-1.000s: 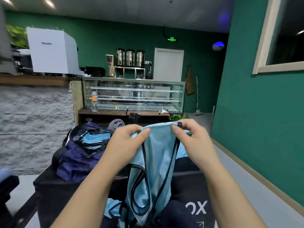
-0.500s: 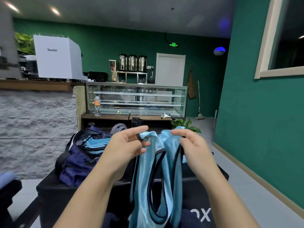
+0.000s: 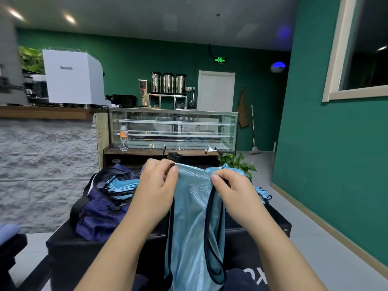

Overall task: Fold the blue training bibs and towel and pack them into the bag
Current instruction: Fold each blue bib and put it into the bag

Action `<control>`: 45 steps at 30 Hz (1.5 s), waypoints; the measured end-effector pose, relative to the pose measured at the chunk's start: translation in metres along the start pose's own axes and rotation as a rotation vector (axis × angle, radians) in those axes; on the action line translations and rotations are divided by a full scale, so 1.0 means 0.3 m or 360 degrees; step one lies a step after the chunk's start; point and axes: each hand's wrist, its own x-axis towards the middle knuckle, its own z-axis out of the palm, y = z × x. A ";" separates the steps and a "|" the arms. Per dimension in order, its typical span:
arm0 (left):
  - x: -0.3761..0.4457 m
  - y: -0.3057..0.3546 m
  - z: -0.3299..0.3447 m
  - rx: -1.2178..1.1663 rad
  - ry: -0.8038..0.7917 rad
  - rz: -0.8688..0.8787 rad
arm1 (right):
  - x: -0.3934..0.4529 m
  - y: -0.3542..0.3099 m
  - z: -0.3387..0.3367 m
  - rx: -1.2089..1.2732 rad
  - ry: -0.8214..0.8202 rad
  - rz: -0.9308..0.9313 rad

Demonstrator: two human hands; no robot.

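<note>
Blue bib [image 3: 194, 217] hangs lengthwise — long axis vertical — from its top edge, pinched at either end by left hand [image 3: 156, 185] and right hand [image 3: 232, 192]; the open bag [image 3: 100, 208] lies left, nearer the left hand.

The room is lit dimly and evenly from above by two recessed ceiling lights [image 3: 69, 18], which are blown out to soft glare at upper left. A blue glow is cast by the wall lamp [image 3: 278, 67] right of the door [image 3: 216, 90], w/ a faint blue flare spot seen above it. The exit sign [image 3: 219, 60] above the door is overexposed, text unreadable. Reflections are seen on the glass display case [image 3: 173, 129] left of and below the door. Wide-angle bending is noted at frame edges, esp. the window frame [image 3: 336, 59] far right of the door. Slight motion blur is seen at far left.
</note>
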 end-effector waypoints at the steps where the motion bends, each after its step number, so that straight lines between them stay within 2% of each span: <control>1: 0.000 -0.002 0.003 0.0016 0.0008 0.0022 | 0.001 0.001 -0.003 0.0013 -0.0007 -0.0001; 3: -0.003 0.009 0.003 -0.0101 -0.0029 -0.0017 | 0.003 0.003 -0.006 0.0053 -0.0006 -0.0009; 10: -0.021 0.048 -0.009 -0.0977 -0.0428 -0.0322 | 0.009 0.023 -0.026 0.0160 0.0078 0.0068; 13: -0.043 0.084 -0.017 -0.1117 -0.0641 -0.0314 | 0.006 0.033 -0.019 0.0219 0.0105 0.0102; 17: -0.058 0.106 -0.021 -0.0992 -0.0766 -0.0142 | 0.007 0.038 -0.016 0.0253 0.0148 0.0148; 21: -0.053 0.110 -0.023 -0.0826 -0.0823 -0.0117 | 0.005 0.045 -0.031 0.0372 0.0247 0.0229; 23: -0.047 0.106 -0.014 -0.0578 -0.0653 -0.0004 | 0.007 0.059 -0.033 0.0458 0.0271 0.0330; 26: -0.028 0.077 -0.001 0.0147 -0.0238 0.0468 | 0.011 0.069 -0.022 0.0571 0.0192 0.0362; 28: -0.021 0.059 0.001 0.0365 -0.0153 0.0650 | 0.010 0.063 -0.019 0.0658 0.0145 0.0333; 32: -0.029 0.073 0.016 0.0338 -0.0304 0.0662 | 0.000 0.032 -0.020 0.0796 -0.0022 0.0240; 39: -0.043 0.063 0.034 0.0250 -0.0074 0.0557 | -0.027 -0.019 -0.029 0.0677 -0.0291 0.0066; 45: -0.037 0.051 0.031 0.0368 -0.0067 0.0548 | -0.030 -0.027 -0.029 0.0588 -0.0410 0.0029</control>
